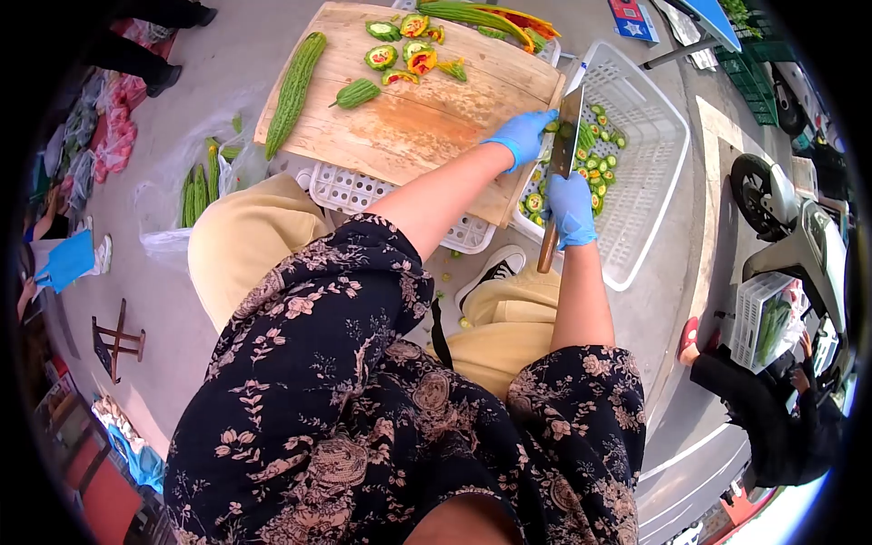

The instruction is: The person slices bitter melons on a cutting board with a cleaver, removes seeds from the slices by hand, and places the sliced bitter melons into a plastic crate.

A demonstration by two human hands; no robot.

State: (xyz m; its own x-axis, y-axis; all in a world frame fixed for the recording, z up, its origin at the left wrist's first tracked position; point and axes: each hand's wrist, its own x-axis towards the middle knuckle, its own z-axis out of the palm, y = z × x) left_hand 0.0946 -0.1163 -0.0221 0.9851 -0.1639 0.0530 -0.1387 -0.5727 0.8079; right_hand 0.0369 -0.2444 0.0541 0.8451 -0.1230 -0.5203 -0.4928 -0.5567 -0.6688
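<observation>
My right hand [571, 211], in a blue glove, is wrapped round the handle of a cleaver [567, 132], whose broad blade points away over the left edge of a white basket [669, 154]. Beside the blade, my left hand [524, 139], also gloved, has its fingers together at the board's right edge; what they hold, if anything, is hidden. Green slices [597, 170] lie in the basket. On the wooden board [409, 136] are a long bitter melon [296, 95], a short green end piece [356, 94] and several pieces with yellow and red insides [421, 61].
A white crate [350, 189] sits under the board. Left of my knee, a plastic bag [163, 213] holds more bitter melons. A small wooden stool [118, 342] stands further left. At the right are a parked scooter [799, 263] and a person in black [763, 409].
</observation>
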